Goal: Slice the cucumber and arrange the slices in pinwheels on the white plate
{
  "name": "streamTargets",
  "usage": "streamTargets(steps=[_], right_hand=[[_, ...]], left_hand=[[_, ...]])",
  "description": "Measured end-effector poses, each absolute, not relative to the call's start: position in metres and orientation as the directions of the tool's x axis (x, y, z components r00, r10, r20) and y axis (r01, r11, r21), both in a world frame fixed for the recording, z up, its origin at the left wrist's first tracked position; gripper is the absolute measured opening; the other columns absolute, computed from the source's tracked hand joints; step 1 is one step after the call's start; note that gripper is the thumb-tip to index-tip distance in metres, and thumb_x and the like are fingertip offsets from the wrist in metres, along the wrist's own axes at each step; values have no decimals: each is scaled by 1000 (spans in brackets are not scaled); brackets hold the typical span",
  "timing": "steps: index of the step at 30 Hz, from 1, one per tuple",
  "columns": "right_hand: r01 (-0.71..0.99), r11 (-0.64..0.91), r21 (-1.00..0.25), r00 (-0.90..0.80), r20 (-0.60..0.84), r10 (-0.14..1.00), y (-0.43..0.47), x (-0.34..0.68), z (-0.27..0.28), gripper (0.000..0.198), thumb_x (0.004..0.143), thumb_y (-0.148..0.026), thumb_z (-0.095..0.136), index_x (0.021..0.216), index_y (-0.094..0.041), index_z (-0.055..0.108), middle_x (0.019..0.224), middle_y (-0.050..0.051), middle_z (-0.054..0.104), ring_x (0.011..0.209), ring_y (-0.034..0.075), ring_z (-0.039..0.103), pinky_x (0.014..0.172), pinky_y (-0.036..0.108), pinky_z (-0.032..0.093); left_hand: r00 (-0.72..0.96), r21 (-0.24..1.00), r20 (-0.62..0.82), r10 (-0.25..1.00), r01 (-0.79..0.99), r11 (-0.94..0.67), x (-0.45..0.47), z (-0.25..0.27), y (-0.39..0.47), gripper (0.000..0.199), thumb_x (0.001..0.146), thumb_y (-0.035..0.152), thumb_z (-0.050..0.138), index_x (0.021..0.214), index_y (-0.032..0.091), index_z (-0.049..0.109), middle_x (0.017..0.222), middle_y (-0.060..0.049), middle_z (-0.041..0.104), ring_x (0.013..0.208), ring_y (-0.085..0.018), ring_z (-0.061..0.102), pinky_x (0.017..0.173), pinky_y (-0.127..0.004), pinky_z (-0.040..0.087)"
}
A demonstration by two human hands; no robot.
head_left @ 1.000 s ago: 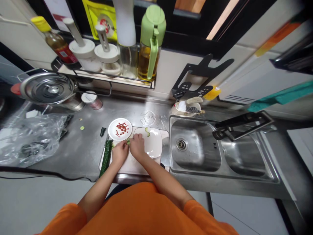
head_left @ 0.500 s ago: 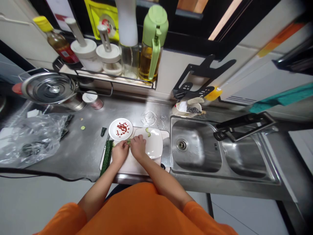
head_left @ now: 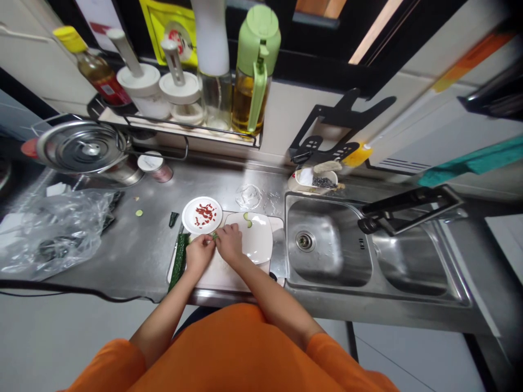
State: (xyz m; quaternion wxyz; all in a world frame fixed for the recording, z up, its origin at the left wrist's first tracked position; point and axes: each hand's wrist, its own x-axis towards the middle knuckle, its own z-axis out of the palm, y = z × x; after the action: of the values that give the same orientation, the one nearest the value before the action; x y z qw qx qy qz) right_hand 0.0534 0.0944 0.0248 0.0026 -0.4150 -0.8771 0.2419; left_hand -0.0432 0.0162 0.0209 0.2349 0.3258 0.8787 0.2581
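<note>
My left hand [head_left: 199, 253] and my right hand [head_left: 230, 242] meet over the white cutting board [head_left: 212, 279]. Both have their fingers pinched on small green cucumber slices [head_left: 214, 236], partly hidden by the fingertips. A long dark green cucumber [head_left: 178, 260] lies along the board's left side, beside my left hand. Under and right of my right hand is a white square plate [head_left: 258, 239], with a few cucumber slices [head_left: 247, 220] at its upper edge. Just behind the hands, a round white plate [head_left: 188, 216] carries chopped red pieces [head_left: 205, 214].
A knife blade [head_left: 279, 253] lies at the board's right, beside the steel sink [head_left: 330, 245]. At left are a clear plastic bag [head_left: 61, 234], a lidded pot [head_left: 85, 148] and a cucumber end [head_left: 173, 219]. Seasoning jars and an oil bottle [head_left: 255, 76] line a rack behind.
Little differs. My right hand has shifted very slightly left, and both hands still pinch the cucumber slices. The view has moved a touch.
</note>
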Motion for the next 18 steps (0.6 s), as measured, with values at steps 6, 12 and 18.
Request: streamTargets(steps=[6, 12, 18], right_hand=[[674, 460, -578, -646, -161, 746, 98, 60, 22, 12, 82, -25, 58, 88, -24, 68, 98, 6, 59, 101, 24, 38, 75, 31, 33], [580, 302, -757, -624, -174, 762, 108, 65, 27, 6, 75, -18, 61, 73, -20, 66, 83, 2, 64, 90, 19, 50, 82, 30, 36], [371, -193, -908, -567, -386, 728, 116, 82, 31, 7, 71, -24, 59, 74, -19, 62, 72, -2, 64, 68, 13, 57, 69, 25, 43]], left_hand=[[-644, 773, -396, 654, 150, 617, -48, 23, 16, 26, 64, 40, 62, 76, 17, 66, 64, 1, 64, 59, -12, 55, 59, -21, 39], [-548, 833, -520, 655, -159, 529, -50, 30, 20, 29, 55, 36, 69, 73, 15, 62, 53, 6, 56, 46, -6, 42, 48, -18, 29], [-423, 818, -572, 703, -360, 449, -44, 40, 31, 39, 53, 35, 76, 83, 14, 64, 63, 1, 63, 53, -8, 53, 51, -18, 36]])
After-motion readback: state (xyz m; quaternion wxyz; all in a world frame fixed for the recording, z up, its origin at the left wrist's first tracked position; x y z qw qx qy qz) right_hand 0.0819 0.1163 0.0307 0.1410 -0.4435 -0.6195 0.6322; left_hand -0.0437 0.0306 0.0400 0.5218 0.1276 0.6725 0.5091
